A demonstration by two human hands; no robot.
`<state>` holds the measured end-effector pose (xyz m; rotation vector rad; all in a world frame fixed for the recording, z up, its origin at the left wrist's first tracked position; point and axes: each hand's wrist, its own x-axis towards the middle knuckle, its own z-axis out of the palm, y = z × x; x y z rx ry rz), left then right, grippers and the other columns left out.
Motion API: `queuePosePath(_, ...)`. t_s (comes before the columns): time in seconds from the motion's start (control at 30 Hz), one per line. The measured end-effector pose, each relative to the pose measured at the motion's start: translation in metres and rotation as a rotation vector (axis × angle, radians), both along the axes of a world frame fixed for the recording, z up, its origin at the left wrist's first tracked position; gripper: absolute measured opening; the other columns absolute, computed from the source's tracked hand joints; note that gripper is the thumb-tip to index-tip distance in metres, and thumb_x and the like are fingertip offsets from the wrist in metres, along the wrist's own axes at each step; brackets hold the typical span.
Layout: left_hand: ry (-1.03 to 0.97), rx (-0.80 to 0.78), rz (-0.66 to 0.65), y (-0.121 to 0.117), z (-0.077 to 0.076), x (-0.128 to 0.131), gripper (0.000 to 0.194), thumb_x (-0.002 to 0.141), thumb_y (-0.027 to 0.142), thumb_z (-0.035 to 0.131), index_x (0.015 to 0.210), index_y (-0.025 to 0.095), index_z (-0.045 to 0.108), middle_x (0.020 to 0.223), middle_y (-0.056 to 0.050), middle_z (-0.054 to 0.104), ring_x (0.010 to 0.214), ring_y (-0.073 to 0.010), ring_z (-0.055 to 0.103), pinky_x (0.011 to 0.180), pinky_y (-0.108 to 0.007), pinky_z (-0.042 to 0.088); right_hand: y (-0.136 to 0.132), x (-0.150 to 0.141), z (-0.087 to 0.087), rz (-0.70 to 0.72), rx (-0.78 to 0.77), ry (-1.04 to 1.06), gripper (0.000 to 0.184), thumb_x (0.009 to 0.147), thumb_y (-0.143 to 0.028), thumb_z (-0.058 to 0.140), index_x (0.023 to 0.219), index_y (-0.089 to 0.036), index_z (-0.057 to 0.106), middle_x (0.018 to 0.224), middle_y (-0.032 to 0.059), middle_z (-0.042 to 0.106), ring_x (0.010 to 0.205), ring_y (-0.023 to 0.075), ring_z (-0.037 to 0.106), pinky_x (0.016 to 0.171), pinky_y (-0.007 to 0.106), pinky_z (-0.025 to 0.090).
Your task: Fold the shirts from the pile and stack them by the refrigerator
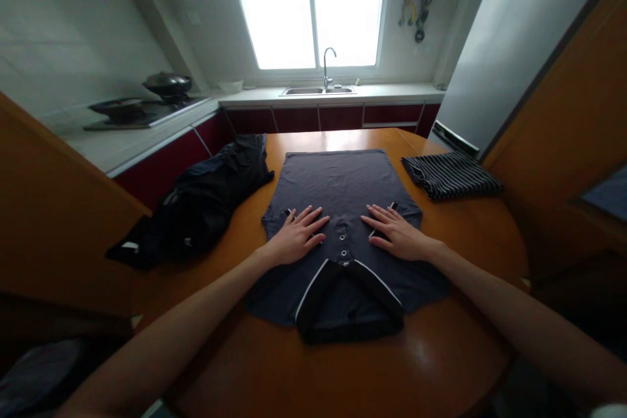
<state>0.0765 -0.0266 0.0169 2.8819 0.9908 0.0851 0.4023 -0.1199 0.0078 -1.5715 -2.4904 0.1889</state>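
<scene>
A dark blue-grey polo shirt [337, 183] lies spread front up on the wooden table, its collar toward me and its hem toward the window. The black collar [353, 332] has a white edge line, and a short button placket runs up from it. My left hand [297, 235] rests flat on the shirt's chest, left of the buttons, fingers spread. To the right of the buttons, my right hand [396, 232] also lies flat with fingers apart. Small white-edged dark trim shows partly from under both hands. Neither hand grips anything.
On the left of the orange-brown table [333, 379] lies a heap of dark clothes [196, 209]. A folded black striped cloth [453, 175] sits at the right. Beyond are a counter with a sink [304, 91], a stove with pans [167, 83], and a fridge [509, 32].
</scene>
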Motion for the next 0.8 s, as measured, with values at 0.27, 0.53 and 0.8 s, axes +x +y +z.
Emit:
queuePosePath(0.27, -0.008, 0.023, 0.036, 0.002, 0.009, -0.008, 0.061, 0.103, 0.060, 0.024, 0.158, 0.033, 0.028, 0.166, -0.003, 0.024, 0.154, -0.0294, 0.017, 0.121, -0.059, 0.016, -0.005, -0.001, -0.011, -0.135, 0.093, -0.028, 0.081, 0.098, -0.065, 0.036, 0.160, -0.014, 0.025, 0.165, 0.0155, 0.022, 0.154, 0.0297, 0.016, 0.123, 0.057, 0.015)
queuePosePath(0.53, 0.050, -0.038, 0.206, 0.024, 0.004, -0.028, 0.062, 0.103, 0.059, 0.025, 0.158, 0.031, 0.030, 0.166, -0.009, 0.022, 0.153, -0.0373, 0.016, 0.115, -0.070, 0.016, 0.021, 0.034, -0.021, -0.286, 0.147, -0.011, 0.076, 0.099, -0.061, 0.034, 0.157, -0.012, 0.033, 0.162, 0.0176, 0.031, 0.152, 0.0299, 0.023, 0.123, 0.055, 0.018)
queuePosePath(0.8, -0.015, -0.007, 0.135, 0.027, -0.001, -0.022, 0.059, 0.104, 0.056, 0.023, 0.156, 0.030, 0.034, 0.165, -0.009, 0.026, 0.153, -0.0311, 0.021, 0.118, -0.063, 0.017, 0.033, 0.058, -0.026, -0.355, 0.227, 0.101, 0.068, 0.100, -0.053, 0.033, 0.154, -0.012, 0.039, 0.158, 0.0189, 0.038, 0.151, 0.0310, 0.027, 0.121, 0.057, 0.021)
